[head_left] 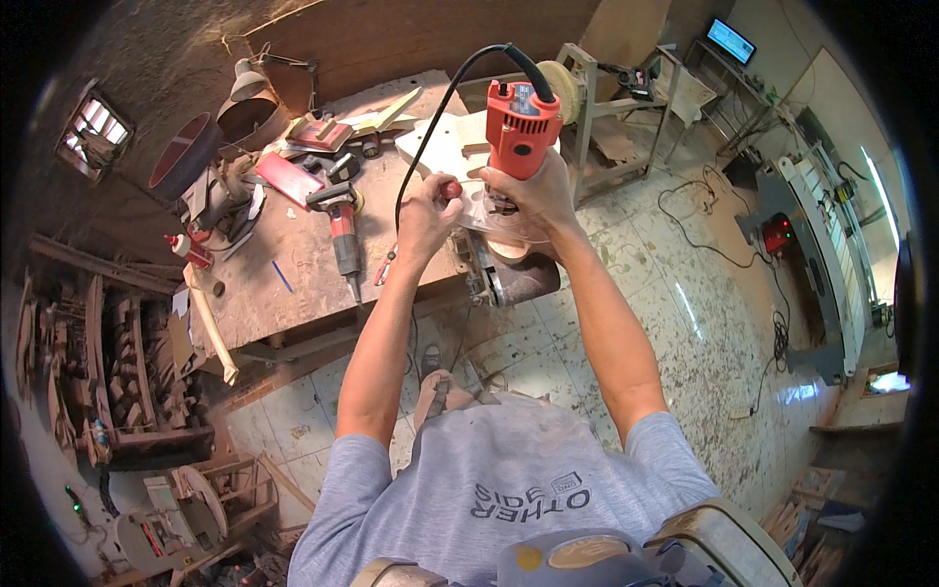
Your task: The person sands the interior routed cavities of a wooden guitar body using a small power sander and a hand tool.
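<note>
The left hand (427, 213) curls its fingers around the red knob (451, 190) of a router (525, 127). The right hand (544, 199) is wrapped around the router's low part. The orange-red router sits on a pale wooden board (423, 147) at the table's (308, 298) edge. To the left, an angle grinder (342, 230) lies on the table.

Part of the right hand (538, 203) is hidden behind the red router (520, 132), whose bit is out of sight. The left hand (426, 217) partly covers the round red knob (451, 190). The distant monitor (731, 42) is too small to read. The lower edge cuts off a blue object (567, 564), its kind unclear.
</note>
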{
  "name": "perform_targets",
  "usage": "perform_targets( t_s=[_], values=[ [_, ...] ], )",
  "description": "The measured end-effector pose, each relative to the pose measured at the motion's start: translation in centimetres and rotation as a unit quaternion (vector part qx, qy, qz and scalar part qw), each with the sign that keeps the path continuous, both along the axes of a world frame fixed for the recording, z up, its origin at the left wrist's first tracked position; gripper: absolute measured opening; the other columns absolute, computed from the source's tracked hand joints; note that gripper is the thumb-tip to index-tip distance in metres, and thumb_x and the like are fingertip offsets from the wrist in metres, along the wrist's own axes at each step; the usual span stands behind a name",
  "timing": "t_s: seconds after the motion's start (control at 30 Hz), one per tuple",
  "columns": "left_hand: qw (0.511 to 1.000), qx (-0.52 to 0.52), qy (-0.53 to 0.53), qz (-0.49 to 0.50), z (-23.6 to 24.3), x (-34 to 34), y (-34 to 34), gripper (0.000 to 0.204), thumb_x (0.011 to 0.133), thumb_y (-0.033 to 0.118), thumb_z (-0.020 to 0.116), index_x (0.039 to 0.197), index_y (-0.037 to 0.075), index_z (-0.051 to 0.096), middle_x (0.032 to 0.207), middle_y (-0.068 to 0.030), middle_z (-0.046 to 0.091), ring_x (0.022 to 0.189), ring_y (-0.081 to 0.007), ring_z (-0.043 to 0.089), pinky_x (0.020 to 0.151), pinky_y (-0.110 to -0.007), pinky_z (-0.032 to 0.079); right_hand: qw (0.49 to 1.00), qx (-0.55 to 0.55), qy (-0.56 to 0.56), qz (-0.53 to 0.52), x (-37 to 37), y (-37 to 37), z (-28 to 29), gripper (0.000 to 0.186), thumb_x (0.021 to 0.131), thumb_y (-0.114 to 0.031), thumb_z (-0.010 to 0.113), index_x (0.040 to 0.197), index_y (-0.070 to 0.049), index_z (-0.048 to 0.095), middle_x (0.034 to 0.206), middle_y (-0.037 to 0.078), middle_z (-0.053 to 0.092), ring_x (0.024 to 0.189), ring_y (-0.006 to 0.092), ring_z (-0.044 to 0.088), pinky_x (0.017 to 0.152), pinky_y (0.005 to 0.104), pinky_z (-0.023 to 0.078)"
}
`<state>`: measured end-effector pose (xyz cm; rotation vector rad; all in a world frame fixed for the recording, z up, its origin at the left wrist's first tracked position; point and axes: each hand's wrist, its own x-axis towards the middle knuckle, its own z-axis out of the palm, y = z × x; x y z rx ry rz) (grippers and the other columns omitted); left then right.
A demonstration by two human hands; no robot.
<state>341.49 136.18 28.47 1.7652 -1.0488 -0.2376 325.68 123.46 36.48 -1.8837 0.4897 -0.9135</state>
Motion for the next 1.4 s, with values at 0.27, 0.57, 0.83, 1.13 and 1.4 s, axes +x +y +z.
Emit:
perform_targets(
  t_s=[0.27, 0.57, 0.83, 1.13, 1.4],
  values=[
    [0.999, 0.002, -0.039, 0.039, -0.4, 0.0, -0.2, 0.04, 0.088, 0.018, 0.072, 0.126, 0.008, 0.07, 0.112, -0.0147, 0.077, 0.105, -0.0253, 0.075, 0.094, -0.036, 0.057, 1.0, 0.023, -0.01, 0.012, 0.6, -0.6, -0.4, 0.044, 0.075, -0.025, 0.089, 0.108, -0.003, 0.071, 0.099, 0.006, 0.076, 0.088, 0.0152, 0.072, 0.078, 0.0315, 0.057],
    [0.997, -0.003, -0.047, 0.068, -0.2, -0.4, -0.4, 0.039, 0.088, 0.02, 0.072, 0.126, 0.009, 0.07, 0.11, -0.0159, 0.076, 0.103, -0.027, 0.075, 0.093, -0.037, 0.056, 0.999, 0.026, -0.024, 0.025, 0.9, -0.5, 0.1, 0.043, 0.075, -0.027, 0.088, 0.107, -0.003, 0.072, 0.098, 0.006, 0.077, 0.088, 0.0153, 0.073, 0.078, 0.0313, 0.057],
    [0.996, -0.025, -0.037, 0.077, -1.4, 0.4, -0.3, 0.038, 0.089, 0.015, 0.071, 0.126, 0.007, 0.069, 0.108, -0.0134, 0.076, 0.099, -0.0225, 0.074, 0.09, -0.035, 0.056, 0.999, 0.032, -0.025, 0.034, 2.2, -0.8, -1.1, 0.045, 0.074, -0.027, 0.089, 0.107, -0.004, 0.07, 0.098, 0.006, 0.074, 0.087, 0.0146, 0.07, 0.078, 0.0315, 0.056],
    [0.997, -0.048, -0.032, 0.06, -1.6, 0.6, 0.1, 0.037, 0.088, 0.014, 0.07, 0.124, 0.006, 0.068, 0.107, -0.0172, 0.076, 0.096, -0.0297, 0.075, 0.089, -0.039, 0.057, 0.999, -0.012, -0.033, 0.01, 2.0, 0.3, -0.5, 0.034, 0.078, -0.024, 0.086, 0.099, -0.003, 0.07, 0.086, 0.003, 0.072, 0.078, 0.0111, 0.067, 0.07, 0.0297, 0.054],
    [0.999, -0.032, -0.006, 0.028, -2.1, 1.2, 0.3, 0.036, 0.091, 0.011, 0.066, 0.126, 0.004, 0.066, 0.113, -0.0118, 0.075, 0.109, -0.0192, 0.072, 0.098, -0.032, 0.053, 0.999, -0.019, -0.033, 0.0, 1.9, 0.5, -1.0, 0.037, 0.078, -0.025, 0.088, 0.102, -0.003, 0.07, 0.088, 0.003, 0.073, 0.077, 0.0109, 0.067, 0.069, 0.0296, 0.055]
  ],
)
